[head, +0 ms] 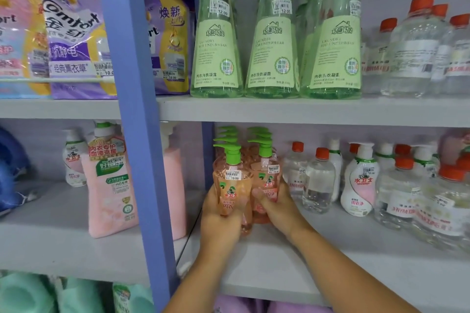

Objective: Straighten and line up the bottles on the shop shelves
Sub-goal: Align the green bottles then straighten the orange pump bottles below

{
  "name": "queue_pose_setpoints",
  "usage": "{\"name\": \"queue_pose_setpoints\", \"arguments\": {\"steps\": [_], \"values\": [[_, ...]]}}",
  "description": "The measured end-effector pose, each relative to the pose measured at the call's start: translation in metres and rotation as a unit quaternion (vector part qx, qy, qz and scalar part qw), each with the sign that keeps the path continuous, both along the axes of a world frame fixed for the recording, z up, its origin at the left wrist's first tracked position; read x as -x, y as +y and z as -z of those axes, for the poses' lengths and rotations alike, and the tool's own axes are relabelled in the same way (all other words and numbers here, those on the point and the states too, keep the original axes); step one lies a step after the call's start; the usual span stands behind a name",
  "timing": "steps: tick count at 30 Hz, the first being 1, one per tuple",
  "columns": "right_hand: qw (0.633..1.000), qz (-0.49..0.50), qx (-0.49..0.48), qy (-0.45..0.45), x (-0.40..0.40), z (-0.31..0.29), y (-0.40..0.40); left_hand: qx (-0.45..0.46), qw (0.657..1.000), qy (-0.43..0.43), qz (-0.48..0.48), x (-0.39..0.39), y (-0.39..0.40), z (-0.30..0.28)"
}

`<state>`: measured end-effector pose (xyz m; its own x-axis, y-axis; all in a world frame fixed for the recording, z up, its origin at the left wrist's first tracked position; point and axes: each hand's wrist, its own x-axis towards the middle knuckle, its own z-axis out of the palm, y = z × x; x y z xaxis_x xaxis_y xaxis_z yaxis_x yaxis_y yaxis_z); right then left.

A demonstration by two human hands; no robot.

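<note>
Grey shop shelves (305, 109) on a blue upright (137, 134) carry tall green bottles (272, 53) above. On the lower shelf, the left hand (218, 221) grips the front orange pump bottle (232, 185). The right hand (277, 203) curls round its neighbour (267, 175).

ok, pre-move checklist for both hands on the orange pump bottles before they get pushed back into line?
1. Left hand grips the front-left orange pump bottle with green pump: ok.
2. Right hand grips the front-right orange pump bottle: ok.
3. Both bottles upright: ok.
4. Labels facing front: ok, price stickers visible.
5. Two front bottles level with each other: not ok, the left one sits nearer the grey shelf edge.
6. Room behind in the rows of orange bottles: cannot tell, hidden.
7. Neighbouring clear bottle with red cap clear of the right hand: cannot tell, very close.
</note>
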<state>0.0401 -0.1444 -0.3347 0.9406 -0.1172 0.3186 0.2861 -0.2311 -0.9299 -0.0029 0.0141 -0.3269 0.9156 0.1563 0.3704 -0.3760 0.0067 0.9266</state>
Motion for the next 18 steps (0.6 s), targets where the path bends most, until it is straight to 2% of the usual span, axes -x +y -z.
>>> {"name": "queue_pose_setpoints", "arguments": {"steps": [6, 11, 13, 16, 18], "values": [[0.997, 0.059, 0.049, -0.019, 0.003, -0.001, 0.004, -0.016, 1.0, -0.012, -0.013, 0.001, 0.002, 0.002], [0.985, 0.154, 0.072, -0.04, 0.007, 0.002, 0.002, -0.011, 1.0, 0.002, -0.014, 0.001, 0.005, 0.003], [0.985, 0.156, 0.064, -0.028, 0.012, -0.001, 0.002, -0.004, 1.0, 0.015, -0.009, 0.004, 0.006, 0.0], [0.983, 0.144, 0.11, -0.012, 0.016, -0.001, 0.005, 0.008, 1.0, 0.018, -0.002, 0.009, 0.006, -0.004], [0.98, 0.174, 0.084, -0.052, 0.023, -0.01, 0.006, 0.008, 1.0, 0.021, 0.003, 0.013, 0.006, -0.006]]}}
